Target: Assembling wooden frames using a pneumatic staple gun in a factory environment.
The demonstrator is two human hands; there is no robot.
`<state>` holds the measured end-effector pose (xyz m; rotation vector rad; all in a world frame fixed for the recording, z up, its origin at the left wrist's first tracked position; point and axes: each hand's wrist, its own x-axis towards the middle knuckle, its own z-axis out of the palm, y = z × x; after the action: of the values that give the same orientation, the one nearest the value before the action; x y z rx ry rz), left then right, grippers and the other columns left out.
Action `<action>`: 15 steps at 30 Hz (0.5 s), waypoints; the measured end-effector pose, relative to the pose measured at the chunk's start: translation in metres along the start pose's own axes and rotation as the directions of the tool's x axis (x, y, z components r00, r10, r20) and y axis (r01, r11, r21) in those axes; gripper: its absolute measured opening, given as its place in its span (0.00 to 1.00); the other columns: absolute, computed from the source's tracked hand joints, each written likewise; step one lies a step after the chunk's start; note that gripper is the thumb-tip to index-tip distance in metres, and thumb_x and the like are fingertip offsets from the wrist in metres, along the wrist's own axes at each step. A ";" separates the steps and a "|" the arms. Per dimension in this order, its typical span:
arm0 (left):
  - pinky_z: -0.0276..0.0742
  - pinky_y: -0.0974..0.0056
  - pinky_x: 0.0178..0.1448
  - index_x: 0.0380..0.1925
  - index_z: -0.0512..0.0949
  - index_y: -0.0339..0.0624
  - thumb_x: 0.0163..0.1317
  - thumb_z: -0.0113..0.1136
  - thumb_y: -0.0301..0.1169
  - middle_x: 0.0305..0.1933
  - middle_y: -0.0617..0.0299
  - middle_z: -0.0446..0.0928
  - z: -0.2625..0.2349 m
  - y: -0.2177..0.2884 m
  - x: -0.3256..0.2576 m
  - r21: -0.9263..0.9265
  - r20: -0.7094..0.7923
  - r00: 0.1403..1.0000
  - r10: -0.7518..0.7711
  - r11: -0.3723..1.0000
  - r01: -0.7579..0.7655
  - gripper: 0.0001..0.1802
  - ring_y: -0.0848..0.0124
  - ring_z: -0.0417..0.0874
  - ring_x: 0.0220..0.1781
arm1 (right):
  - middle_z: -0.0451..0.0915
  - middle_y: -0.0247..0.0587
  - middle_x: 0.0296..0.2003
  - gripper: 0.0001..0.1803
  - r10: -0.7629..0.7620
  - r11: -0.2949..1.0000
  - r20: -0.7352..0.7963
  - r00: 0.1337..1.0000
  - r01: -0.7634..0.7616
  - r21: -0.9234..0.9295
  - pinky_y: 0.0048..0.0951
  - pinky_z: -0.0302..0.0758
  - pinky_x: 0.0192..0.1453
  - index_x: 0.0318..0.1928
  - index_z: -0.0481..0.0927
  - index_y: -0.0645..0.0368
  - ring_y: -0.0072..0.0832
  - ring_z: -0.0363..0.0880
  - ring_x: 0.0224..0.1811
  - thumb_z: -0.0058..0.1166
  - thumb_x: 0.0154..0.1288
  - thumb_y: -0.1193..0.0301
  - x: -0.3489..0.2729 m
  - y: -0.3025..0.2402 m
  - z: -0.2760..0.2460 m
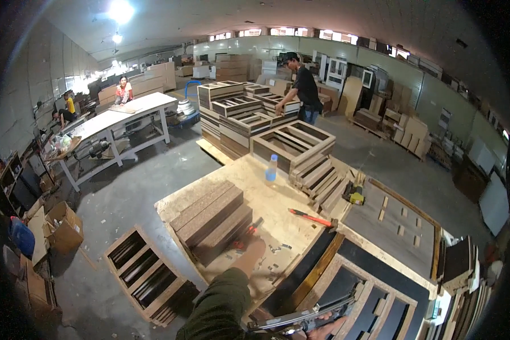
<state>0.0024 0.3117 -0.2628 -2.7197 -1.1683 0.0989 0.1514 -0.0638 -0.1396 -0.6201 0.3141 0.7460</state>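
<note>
My left hand (253, 253), in a dark green sleeve, reaches over the plywood tabletop (266, 198). It is at a small red-handled tool (250, 230) beside stacked brown boards (216, 218); its fingers are blurred, so the grip is unclear. Small metal pieces (273, 248) lie scattered to its right. At the lower edge my right hand (330, 328), partly cut off, is closed round a nail gun (317, 315) with a long metal magazine. This tool lies over the near end of a slatted wooden frame (374, 300).
A blue-capped bottle (271, 168), an orange-and-black tool (310, 217) and a yellow-black tool (355, 196) stand or lie on the bench. Stacked frames (243, 116) rise beyond, where a person (306, 88) works. Another slatted frame stack (147, 272) is on the floor at left.
</note>
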 end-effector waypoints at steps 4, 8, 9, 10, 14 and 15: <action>0.78 0.55 0.48 0.42 0.76 0.26 0.58 0.49 0.26 0.42 0.43 0.78 -0.023 0.016 0.000 -0.088 0.137 0.989 0.057 0.995 -0.045 0.16 0.53 0.81 0.42 | 0.64 0.24 0.11 0.34 0.025 0.998 -0.030 0.999 -0.024 0.052 0.20 0.65 0.18 0.18 0.63 0.47 0.18 0.63 0.13 0.46 0.53 0.30 0.000 -0.001 0.010; 0.80 0.54 0.41 0.36 0.77 0.33 0.57 0.51 0.27 0.35 0.46 0.79 -0.051 0.014 -0.024 -0.292 -0.043 0.999 0.025 0.956 -0.036 0.10 0.51 0.82 0.37 | 0.64 0.24 0.11 0.34 0.073 0.994 -0.024 0.997 -0.071 0.080 0.20 0.64 0.18 0.18 0.63 0.47 0.18 0.63 0.12 0.46 0.52 0.30 -0.002 0.002 0.018; 0.80 0.54 0.41 0.36 0.77 0.33 0.57 0.51 0.27 0.35 0.46 0.79 -0.063 0.016 -0.030 -0.289 -0.044 0.999 0.022 0.957 -0.033 0.10 0.51 0.82 0.37 | 0.64 0.24 0.11 0.34 0.077 0.994 -0.023 0.997 -0.074 0.082 0.20 0.64 0.18 0.18 0.63 0.47 0.18 0.63 0.12 0.46 0.52 0.29 -0.002 0.002 0.019; 0.79 0.53 0.40 0.35 0.77 0.36 0.57 0.52 0.28 0.34 0.47 0.79 -0.078 0.020 -0.037 -0.330 -0.060 0.998 -0.023 0.944 0.002 0.09 0.51 0.82 0.37 | 0.64 0.24 0.11 0.34 0.075 0.993 -0.024 0.997 -0.072 0.091 0.20 0.64 0.18 0.18 0.63 0.47 0.18 0.62 0.12 0.46 0.52 0.29 -0.002 0.002 0.019; 0.77 0.52 0.38 0.31 0.76 0.40 0.55 0.56 0.31 0.32 0.50 0.79 -0.091 0.033 -0.050 -0.518 -0.076 0.983 -0.170 0.849 0.107 0.07 0.54 0.82 0.36 | 0.64 0.24 0.11 0.34 0.089 0.987 -0.026 0.996 -0.085 0.134 0.20 0.64 0.18 0.18 0.63 0.47 0.18 0.62 0.12 0.46 0.52 0.29 -0.002 0.007 0.020; 0.77 0.52 0.38 0.31 0.76 0.40 0.55 0.56 0.31 0.32 0.50 0.79 -0.093 0.037 -0.053 -0.517 -0.073 0.982 -0.173 0.848 0.112 0.07 0.54 0.82 0.36 | 0.64 0.24 0.11 0.34 0.096 0.988 -0.017 0.995 -0.093 0.127 0.20 0.64 0.18 0.17 0.63 0.47 0.18 0.62 0.12 0.46 0.52 0.29 -0.005 0.006 0.019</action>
<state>0.0048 0.2356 -0.1794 -3.0015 -1.5398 -0.4543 0.1449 -0.0510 -0.1249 -0.4975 0.4112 0.8036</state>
